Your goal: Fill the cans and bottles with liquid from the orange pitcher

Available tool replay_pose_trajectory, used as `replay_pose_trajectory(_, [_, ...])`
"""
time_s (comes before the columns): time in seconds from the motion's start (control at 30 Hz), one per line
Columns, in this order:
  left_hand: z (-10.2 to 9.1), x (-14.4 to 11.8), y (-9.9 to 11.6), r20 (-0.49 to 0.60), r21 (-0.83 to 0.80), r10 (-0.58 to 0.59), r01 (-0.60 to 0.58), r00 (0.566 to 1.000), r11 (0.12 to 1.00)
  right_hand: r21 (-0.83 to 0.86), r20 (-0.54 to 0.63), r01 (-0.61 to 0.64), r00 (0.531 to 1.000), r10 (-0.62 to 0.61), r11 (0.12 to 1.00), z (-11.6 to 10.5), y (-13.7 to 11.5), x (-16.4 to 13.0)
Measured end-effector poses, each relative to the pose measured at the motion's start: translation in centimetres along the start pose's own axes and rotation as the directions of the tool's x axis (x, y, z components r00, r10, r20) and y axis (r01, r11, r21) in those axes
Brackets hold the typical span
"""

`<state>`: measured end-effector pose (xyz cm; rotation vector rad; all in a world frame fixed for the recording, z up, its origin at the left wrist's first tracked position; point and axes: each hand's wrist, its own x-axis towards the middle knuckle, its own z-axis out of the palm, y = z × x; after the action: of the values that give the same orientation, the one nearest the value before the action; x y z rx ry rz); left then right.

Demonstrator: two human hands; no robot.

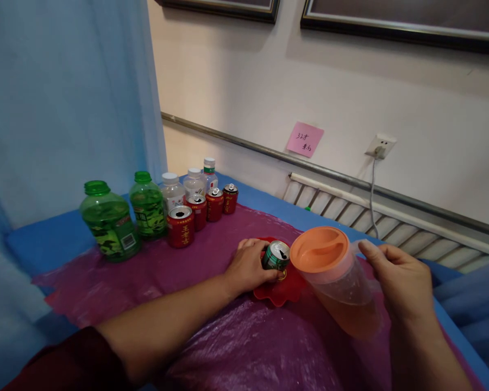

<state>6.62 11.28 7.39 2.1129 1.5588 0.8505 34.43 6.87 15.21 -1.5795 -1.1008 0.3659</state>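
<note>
Purple plastic sheet [236, 347] covers the near part of the blue table [44, 239], crinkled and shiny. Across it stretches the person's left forearm, its dark red sleeve [65, 364] at the bottom edge. That left hand [248, 266] curls around a green can [276, 256], fingers wrapped on its side; the can stands upright and opened on a red dish [281, 290]. Just right of the can, a clear jug [338, 282] with an orange lid [320, 250] tips toward it, amber liquid pooled in its lower end. Its handle is gripped by the right hand [399, 282], thumb on top. Farther back on the left stand two green bottles [110, 222], three white-capped bottles [173, 190] and four red cans [180, 226] in a row. On the wall hang a pink note [305, 139] and a socket [381, 145].
</note>
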Motion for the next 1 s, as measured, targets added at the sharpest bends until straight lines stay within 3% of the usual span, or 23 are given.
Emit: replay_pose_trajectory(1.0, [-0.13,0.08,-0.05,0.007,0.007,-0.011,0.011,1.0,1.0,-0.014,0.006,-0.006,1.0,0.006,1.0,0.03,-0.06,-0.07])
